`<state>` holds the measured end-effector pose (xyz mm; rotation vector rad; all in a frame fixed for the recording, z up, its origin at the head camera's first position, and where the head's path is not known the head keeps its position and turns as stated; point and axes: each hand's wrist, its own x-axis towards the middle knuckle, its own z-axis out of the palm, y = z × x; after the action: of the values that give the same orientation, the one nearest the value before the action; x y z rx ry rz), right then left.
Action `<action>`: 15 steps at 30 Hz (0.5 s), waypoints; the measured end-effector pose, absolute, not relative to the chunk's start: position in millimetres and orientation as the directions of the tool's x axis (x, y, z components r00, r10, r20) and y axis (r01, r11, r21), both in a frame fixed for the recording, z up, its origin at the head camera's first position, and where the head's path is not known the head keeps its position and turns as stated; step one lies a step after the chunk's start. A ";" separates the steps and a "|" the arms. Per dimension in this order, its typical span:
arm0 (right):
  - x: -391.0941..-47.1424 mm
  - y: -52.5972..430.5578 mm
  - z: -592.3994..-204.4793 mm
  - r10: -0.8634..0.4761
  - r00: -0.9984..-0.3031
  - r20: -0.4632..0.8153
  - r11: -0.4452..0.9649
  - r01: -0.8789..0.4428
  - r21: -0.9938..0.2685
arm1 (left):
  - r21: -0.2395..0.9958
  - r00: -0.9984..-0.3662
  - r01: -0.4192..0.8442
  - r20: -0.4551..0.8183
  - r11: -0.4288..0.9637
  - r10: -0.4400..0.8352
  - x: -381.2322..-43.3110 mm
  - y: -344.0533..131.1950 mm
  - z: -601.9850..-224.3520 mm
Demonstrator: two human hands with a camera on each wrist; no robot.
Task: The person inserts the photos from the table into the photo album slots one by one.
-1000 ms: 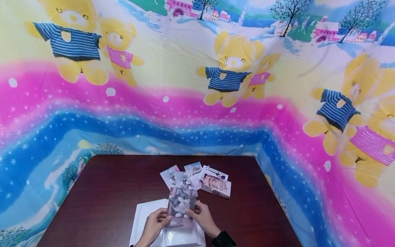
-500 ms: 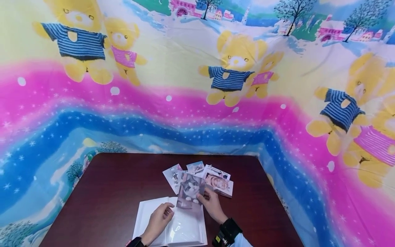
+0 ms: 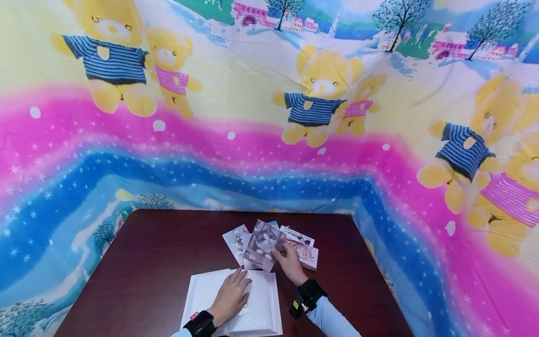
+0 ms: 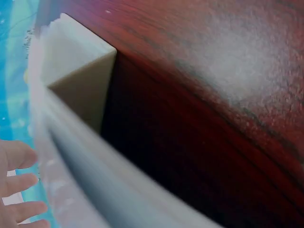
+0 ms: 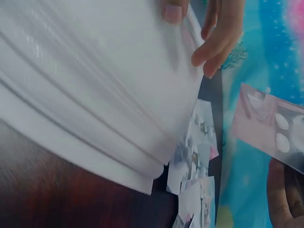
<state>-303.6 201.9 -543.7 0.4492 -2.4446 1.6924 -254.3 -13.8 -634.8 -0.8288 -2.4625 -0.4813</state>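
A white photo album [image 3: 263, 306] lies open near the front of the table. Over its middle rests my left hand [image 3: 230, 296], fingers extended and spread on the white pages. My right hand [image 3: 291, 266] pinches a kitten photo [image 3: 260, 245] by its right edge, beyond the album and above the other photos. In the right wrist view, part of that photo [image 5: 256, 118] shows above the right fingers [image 5: 278, 190], and the left hand [image 5: 223, 35] is by the page edge. The left wrist view shows the album's edge [image 4: 128, 171] close up, with the left fingertips [image 4: 23, 185] beyond it.
Several loose photos [image 3: 233, 241] lie fanned behind the album, partly covered by the kitten photo. To the right sits a stack with an orange cat picture [image 3: 309, 255] on top. A patterned cloth [image 3: 252, 187] hangs behind the dark wooden table [image 3: 139, 262].
The left hand has let go of the kitten photo and come down onto the album. The right hand has carried the photo away from the album, toward the loose photos.
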 end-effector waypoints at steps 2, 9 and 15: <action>-307.3 201.9 -543.6 -0.180 -0.940 0.289 0.338 -0.335 -0.879 | 0.138 -0.701 0.631 0.524 0.764 0.484 -256.8 -12.6 -638.3; -315.2 200.0 -545.2 -0.245 -0.917 0.313 0.318 -0.381 -0.868 | 0.008 -0.660 0.636 0.524 0.771 0.539 -262.5 -13.2 -651.6; -320.2 196.3 -551.4 -0.282 -0.902 0.327 0.325 -0.410 -0.852 | -0.023 -0.633 0.636 0.557 0.771 0.538 -262.0 -13.2 -656.7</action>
<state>-320.2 196.3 -551.4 0.6452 -2.4581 1.6364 -262.0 -13.2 -656.7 -0.8766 -2.4137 -0.2367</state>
